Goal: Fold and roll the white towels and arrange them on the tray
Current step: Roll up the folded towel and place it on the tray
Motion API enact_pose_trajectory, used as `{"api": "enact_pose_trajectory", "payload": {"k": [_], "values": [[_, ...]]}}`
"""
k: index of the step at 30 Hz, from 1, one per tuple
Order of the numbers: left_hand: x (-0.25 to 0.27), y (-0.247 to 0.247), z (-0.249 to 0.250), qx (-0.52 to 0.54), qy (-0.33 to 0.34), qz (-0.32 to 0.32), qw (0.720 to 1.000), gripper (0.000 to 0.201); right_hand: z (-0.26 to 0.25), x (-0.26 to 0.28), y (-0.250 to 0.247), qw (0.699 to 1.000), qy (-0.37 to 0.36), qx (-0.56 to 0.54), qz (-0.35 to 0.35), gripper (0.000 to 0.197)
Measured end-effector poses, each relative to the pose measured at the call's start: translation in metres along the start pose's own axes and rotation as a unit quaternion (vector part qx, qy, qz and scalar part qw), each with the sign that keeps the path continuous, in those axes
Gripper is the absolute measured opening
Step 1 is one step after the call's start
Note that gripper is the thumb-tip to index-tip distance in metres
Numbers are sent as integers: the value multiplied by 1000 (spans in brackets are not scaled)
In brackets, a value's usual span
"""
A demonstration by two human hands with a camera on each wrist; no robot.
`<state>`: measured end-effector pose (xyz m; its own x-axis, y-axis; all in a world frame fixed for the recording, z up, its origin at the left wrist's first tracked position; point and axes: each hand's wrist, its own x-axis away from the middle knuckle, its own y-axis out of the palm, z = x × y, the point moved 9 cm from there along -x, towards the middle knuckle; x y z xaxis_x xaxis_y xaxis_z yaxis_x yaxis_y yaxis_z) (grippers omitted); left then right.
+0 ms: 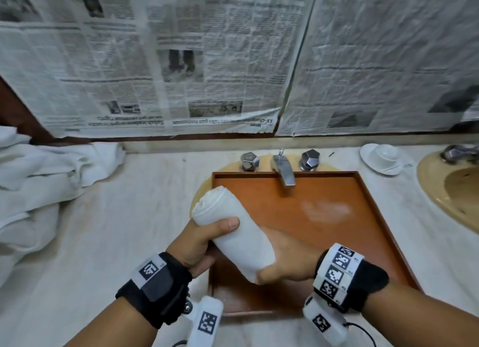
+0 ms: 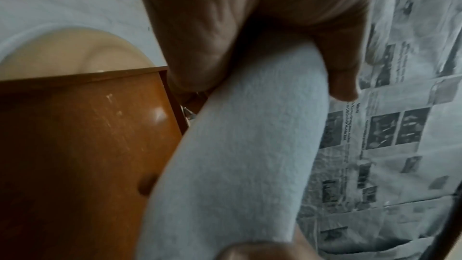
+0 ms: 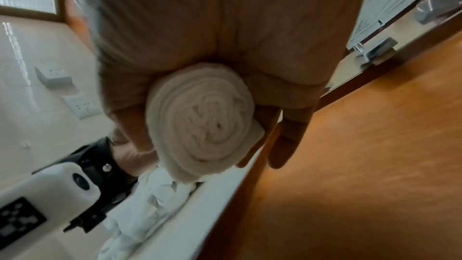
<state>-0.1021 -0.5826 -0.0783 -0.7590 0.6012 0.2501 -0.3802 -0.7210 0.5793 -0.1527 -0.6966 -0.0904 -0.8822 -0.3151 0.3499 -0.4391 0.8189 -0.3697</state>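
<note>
Roll [image 1: 233,232] held in air above near-left part of tray [image 1: 363,180]. Left hand [image 1: 199,245] wraps far half, thumb over top. Right hand [image 1: 287,263] cups near end, fingers under. Likely step: set roll down. Keep squeeze even so spiral end [image 3: 205,124] stays tight; lower flat, loose edge underneath, parallel to tray rim; release together. Unfolded towels [image 1: 44,186] wait on table [image 1: 124,230], left.

Left hand [image 2: 225,27]: gripped the rolled towel [image 2: 237,155] from twelve o'clock.
Tray [image 2: 82,145]: lay at nine o'clock.
Newspaper [image 2: 400,126]: three o'clock.
</note>
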Motion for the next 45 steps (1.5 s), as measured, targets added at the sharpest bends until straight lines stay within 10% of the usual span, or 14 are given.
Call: {"api": "enact_pose_trajectory", "payload": {"k": [10, 13, 17, 22, 27, 38, 41, 45], "values": [[-60, -34, 4, -231, 9, 56, 971, 93, 31, -46, -83, 975, 22, 205, 85, 67], [-81, -67, 17, -418, -6, 116, 901, 80, 26, -72, -112, 942, 29, 314, 113, 68], [-98, -108, 1, -659, -125, 174, 721, 91, 9, -109, -146, 886, 35, 440, 141, 59], [-112, -110, -22, -731, -176, 155, 640, 42, 28, -150, -149, 853, 86, 512, 47, 61], [-112, -113, -21, -741, -151, 165, 633, 32, 47, -163, -137, 859, 119, 498, -8, 87], [-108, -113, -15, -714, -151, 167, 663, 29, 43, -164, -139, 900, 70, 429, 14, 51], [-110, -98, 2, -697, -63, 202, 685, 63, 48, -163, -140, 904, 80, 420, 15, 52], [-131, -79, 13, -770, 24, 154, 619, 103, 51, -162, -139, 901, 86, 425, 16, 62]]}}
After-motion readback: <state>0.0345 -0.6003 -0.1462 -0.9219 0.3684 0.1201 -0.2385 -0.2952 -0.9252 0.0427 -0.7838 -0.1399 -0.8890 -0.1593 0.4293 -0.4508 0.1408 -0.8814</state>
